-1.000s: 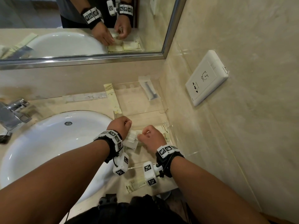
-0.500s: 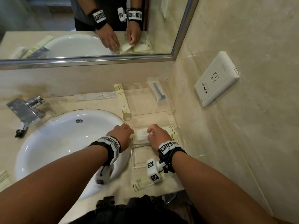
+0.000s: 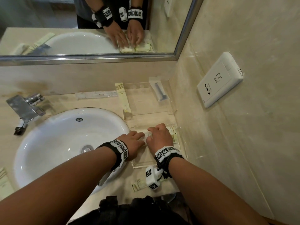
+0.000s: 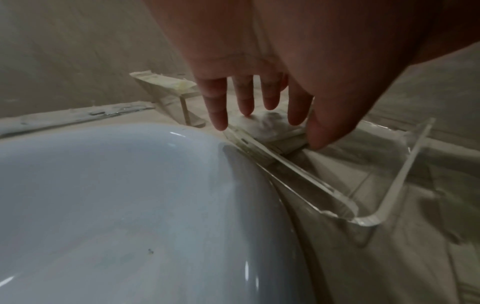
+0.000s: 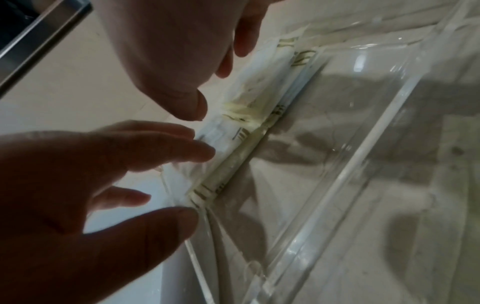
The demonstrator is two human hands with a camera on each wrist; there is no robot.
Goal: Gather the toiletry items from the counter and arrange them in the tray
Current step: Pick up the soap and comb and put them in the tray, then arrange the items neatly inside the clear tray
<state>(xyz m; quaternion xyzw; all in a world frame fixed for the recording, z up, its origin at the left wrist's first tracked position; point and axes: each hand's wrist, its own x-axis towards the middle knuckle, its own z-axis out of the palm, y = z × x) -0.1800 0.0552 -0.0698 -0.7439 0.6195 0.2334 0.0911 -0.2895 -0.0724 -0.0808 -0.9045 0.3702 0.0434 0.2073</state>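
Mid-task. Left hand (image 3: 135, 143), fingers spread, and right hand (image 3: 159, 138), fingers curled, press clear packet (image 4: 270, 125) flat in tray (image 3: 138, 166), frame centre. Striped sachet (image 3: 138, 184) at lower centre and long wrapper (image 3: 97, 96) at upper centre not yet gathered.

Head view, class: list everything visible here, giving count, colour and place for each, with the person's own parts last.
Near tray: one, clear, by the basin.
Far tray: one, clear, in the corner.
Packets: several, cream, in near tray.
Razor: one, grey, wrapped, in far tray.
Long sachet: one, cream, on far tray's left edge.
Basin: one, white.
Tap: one, chrome.
Socket plate: one, white, on the wall.
Left hand, right hand: fingers on the packets.
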